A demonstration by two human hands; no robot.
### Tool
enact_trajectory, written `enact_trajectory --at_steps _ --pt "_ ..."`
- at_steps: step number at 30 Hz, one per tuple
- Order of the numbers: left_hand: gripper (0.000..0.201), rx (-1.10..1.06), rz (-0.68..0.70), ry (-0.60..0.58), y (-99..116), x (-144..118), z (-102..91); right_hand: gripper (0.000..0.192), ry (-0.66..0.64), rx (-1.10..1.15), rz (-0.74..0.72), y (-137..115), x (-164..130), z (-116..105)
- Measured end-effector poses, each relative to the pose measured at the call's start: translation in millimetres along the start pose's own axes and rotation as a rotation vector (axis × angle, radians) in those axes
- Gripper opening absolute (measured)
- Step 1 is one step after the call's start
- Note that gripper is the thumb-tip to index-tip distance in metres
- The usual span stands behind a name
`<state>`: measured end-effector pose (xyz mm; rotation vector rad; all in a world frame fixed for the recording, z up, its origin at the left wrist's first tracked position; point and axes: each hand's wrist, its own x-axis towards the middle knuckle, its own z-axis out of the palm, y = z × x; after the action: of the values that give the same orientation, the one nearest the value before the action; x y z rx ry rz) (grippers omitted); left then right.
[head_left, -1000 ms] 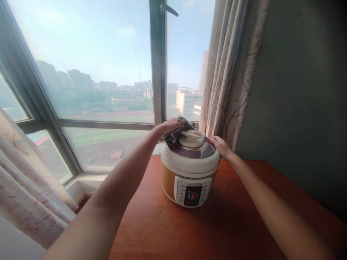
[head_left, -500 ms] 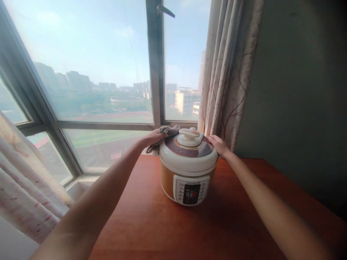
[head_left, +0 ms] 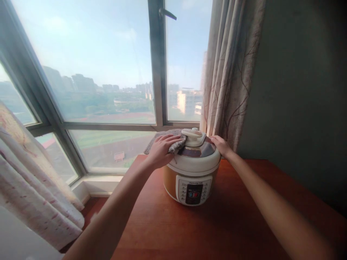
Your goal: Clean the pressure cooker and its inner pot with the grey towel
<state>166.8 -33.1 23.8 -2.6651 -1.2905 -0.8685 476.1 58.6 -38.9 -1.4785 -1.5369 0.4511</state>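
A white and tan electric pressure cooker [head_left: 170, 181] stands upright on the wooden table, its control panel [head_left: 194, 190] facing me. Its lid has a shiny metal top and a white knob [head_left: 192, 137]. My left hand [head_left: 162, 148] lies over a grey cloth [head_left: 177, 145] and presses it on the left part of the lid, close by the knob. Part of the cloth hangs out beyond the lid's left edge. At the lid's right rim rests my right hand [head_left: 220, 145], its fingers curled on the edge and partly hidden.
The reddish-brown table [head_left: 154, 231] runs up to a large window [head_left: 108, 65] behind the cooker. A patterned curtain [head_left: 230, 72] hangs at the right of the window, another curtain [head_left: 35, 184] at the left. A dark wall [head_left: 295, 86] is on the right.
My left hand has moved from the lid's far left edge toward me and onto its left front, and the cloth has spread out with it. My right hand stays at the rim.
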Motion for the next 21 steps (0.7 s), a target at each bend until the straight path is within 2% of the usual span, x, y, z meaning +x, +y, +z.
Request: enact_trajectory --at_steps 3,7,10,16,19,21 --pt "0.071 -0.015 0.000 0.015 9 -15 -0.3 0.034 -0.016 -0.002 -0.014 0 0 -1" --pt "0.060 -0.109 0.010 0.044 14 -35 -1.1 0.035 -0.034 -0.003 -0.020 0 1 -1" --pt "0.052 -0.179 0.012 0.052 12 -39 -1.8 0.036 -0.035 -0.002 -0.010 1 2 -1" --pt "0.050 -0.332 0.030 0.037 -11 -4 -3.3 0.037 -0.039 0.002 -0.002 1 2 -1" --pt "0.055 -0.371 -0.032 0.006 -24 18 -3.3 0.038 -0.036 0.001 0.004 0 0 -1" --pt "0.053 -0.314 -0.098 -0.021 -31 30 -2.0 0.037 -0.031 -0.002 0.009 -1 0 -1"
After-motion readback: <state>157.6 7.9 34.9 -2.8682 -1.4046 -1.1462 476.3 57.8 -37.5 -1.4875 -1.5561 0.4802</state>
